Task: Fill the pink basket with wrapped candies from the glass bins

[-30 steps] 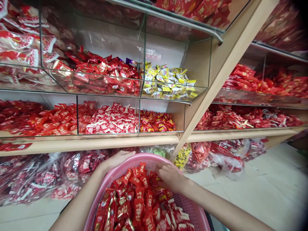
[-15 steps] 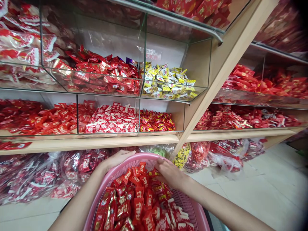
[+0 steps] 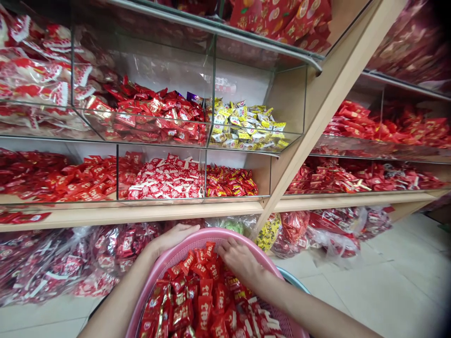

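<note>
A pink plastic basket (image 3: 158,270) full of red-wrapped candies (image 3: 204,300) fills the bottom centre. My left hand (image 3: 177,237) holds the basket's far left rim, its fingers lying along the edge and partly hidden. Inside the basket, at its far right side, my right hand (image 3: 237,258) rests on the candies with its fingers curled. What lies under those fingers cannot be made out. Red and gold candies are on the basket's left, and red and white ones at the lower right.
Clear-fronted shelf bins hold red candies (image 3: 158,112), yellow and white candies (image 3: 246,122) and red-white candies (image 3: 169,178). Filled plastic bags (image 3: 63,263) lie beneath the wooden ledge (image 3: 141,213). A slanted wooden upright (image 3: 317,112) divides the shelves. A blue rim (image 3: 292,278) shows beside the basket.
My right hand has moved left and slightly down inside the basket, its fingers now more curled. The shelves sit slightly lower in view, and more of the blue rim shows.
</note>
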Action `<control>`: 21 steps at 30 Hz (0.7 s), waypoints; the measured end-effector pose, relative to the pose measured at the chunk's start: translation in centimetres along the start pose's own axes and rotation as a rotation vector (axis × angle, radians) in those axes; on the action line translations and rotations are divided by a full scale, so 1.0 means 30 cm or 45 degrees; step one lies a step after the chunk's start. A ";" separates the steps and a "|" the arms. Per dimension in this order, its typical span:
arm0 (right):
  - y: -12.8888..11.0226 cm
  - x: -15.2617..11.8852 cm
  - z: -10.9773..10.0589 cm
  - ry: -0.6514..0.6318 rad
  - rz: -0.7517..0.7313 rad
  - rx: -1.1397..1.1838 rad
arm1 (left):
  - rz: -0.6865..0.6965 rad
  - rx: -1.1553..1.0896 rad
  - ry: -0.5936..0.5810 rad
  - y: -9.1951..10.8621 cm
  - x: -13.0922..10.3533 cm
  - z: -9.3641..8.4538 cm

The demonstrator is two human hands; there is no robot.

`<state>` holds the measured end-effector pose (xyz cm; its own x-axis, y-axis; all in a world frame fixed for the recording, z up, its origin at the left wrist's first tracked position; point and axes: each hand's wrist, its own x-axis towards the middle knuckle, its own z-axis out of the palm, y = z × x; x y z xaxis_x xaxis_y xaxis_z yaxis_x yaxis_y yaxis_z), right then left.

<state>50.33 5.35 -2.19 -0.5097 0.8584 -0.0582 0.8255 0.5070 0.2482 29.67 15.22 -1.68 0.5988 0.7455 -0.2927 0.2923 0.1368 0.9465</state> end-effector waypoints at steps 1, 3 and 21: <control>0.008 0.003 -0.024 -0.007 0.013 0.039 | 0.003 0.000 -0.006 -0.002 0.001 -0.002; 0.043 0.013 -0.097 0.017 0.060 0.174 | 0.011 0.002 -0.012 -0.004 0.003 -0.006; 0.391 0.352 -0.334 0.062 0.865 0.457 | 0.016 0.039 -0.041 -0.004 -0.001 -0.011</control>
<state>52.19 19.59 9.80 0.1345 0.9901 0.0396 0.9849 -0.1292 -0.1154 29.37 15.39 -1.73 0.6258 0.7258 -0.2856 0.3069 0.1075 0.9457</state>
